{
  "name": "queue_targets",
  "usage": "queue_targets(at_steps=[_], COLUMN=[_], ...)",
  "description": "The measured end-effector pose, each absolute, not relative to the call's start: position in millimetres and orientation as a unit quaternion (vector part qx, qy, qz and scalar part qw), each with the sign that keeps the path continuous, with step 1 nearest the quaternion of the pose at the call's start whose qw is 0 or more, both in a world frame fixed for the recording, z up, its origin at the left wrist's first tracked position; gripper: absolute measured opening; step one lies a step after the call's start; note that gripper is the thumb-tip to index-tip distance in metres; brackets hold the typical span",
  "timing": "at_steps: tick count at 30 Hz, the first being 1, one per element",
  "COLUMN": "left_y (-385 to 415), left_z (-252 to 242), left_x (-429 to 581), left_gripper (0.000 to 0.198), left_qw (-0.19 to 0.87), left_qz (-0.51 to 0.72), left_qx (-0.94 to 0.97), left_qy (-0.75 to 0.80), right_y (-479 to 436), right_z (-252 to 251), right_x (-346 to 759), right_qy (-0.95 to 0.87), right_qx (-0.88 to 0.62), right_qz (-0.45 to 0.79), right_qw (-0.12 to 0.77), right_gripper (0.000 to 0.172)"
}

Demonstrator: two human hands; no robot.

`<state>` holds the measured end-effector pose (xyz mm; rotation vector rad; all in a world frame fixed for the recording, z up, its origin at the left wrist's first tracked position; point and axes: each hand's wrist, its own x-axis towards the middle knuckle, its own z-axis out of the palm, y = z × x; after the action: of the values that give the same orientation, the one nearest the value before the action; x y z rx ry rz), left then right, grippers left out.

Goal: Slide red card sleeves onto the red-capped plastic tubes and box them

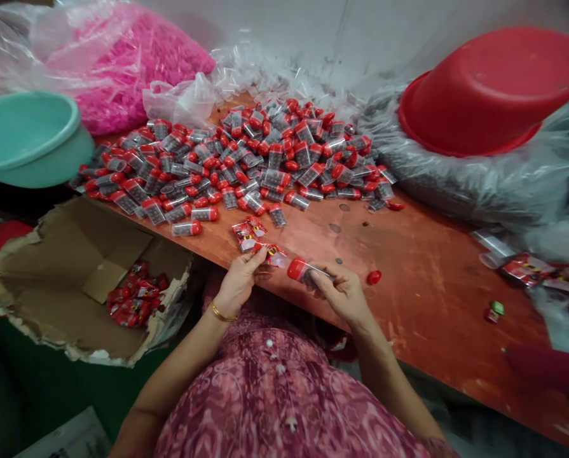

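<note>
My left hand pinches a small red printed packet near the table's front edge. Two similar red packets lie on the tabletop just beyond its fingers. In my right hand is a clear tube with a red cap, its cap end pointing left toward the packet, a small gap apart. Dark contents show through the tube's wall, and my fingers hide its other end. A big heap of similar red-capped tubes covers the table beyond both hands.
At left, a torn cardboard box holds red packets below a teal basin and a bag of pink pieces. A red tub rests upside down on a plastic bag. One red cap lies on the wooden table.
</note>
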<state>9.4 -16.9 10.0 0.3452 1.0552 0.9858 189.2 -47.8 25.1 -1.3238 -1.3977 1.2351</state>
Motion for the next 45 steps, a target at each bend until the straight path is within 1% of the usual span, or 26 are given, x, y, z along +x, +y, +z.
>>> queue_targets(at_steps=[4, 7, 10, 15, 20, 26, 31, 36, 40, 45], left_y=[-21, -24, -27, -28, -24, -26, -28, -31, -33, -33], left_z=[6, 5, 5, 9, 13, 11, 6, 2, 4, 5], left_x=[10, 11, 13, 18, 20, 19, 19, 23, 28, 34], left_gripper=[0.040, 0.042, 0.042, 0.042, 0.045, 0.045, 0.043, 0.045, 0.045, 0.046], left_qw=[0.713, 0.692, 0.693, 0.700, 0.705, 0.722, 0.694, 0.700, 0.696, 0.706], left_qz=[0.461, 0.472, 0.473, 0.487, 0.491, 0.468, 0.485, 0.495, 0.503, 0.493], left_qx=[0.215, 0.234, 0.244, 0.204, 0.142, 0.180, 0.221, 0.209, 0.206, 0.186], left_qy=[0.483, 0.493, 0.486, 0.481, 0.491, 0.477, 0.484, 0.472, 0.468, 0.474], right_y=[-47, -45, -46, -50, -57, -59, -56, -55, -56, -55], right_z=[35, 36, 34, 28, 21, 14, 12, 0, -7, -12], right_x=[185, 186, 185, 186, 187, 184, 182, 172, 165, 160], right_qy=[-0.558, -0.559, -0.551, -0.529, -0.498, -0.457, -0.449, -0.408, -0.451, -0.560], right_qx=[-0.516, -0.506, -0.507, -0.535, -0.544, -0.533, -0.538, -0.534, -0.537, -0.542], right_qz=[0.514, 0.539, 0.562, 0.545, 0.564, 0.607, 0.610, 0.630, 0.577, 0.446], right_qw=[0.398, 0.376, 0.351, 0.370, 0.371, 0.373, 0.370, 0.390, 0.418, 0.440], right_gripper=[0.033, 0.034, 0.035, 0.036, 0.035, 0.037, 0.038, 0.042, 0.040, 0.031])
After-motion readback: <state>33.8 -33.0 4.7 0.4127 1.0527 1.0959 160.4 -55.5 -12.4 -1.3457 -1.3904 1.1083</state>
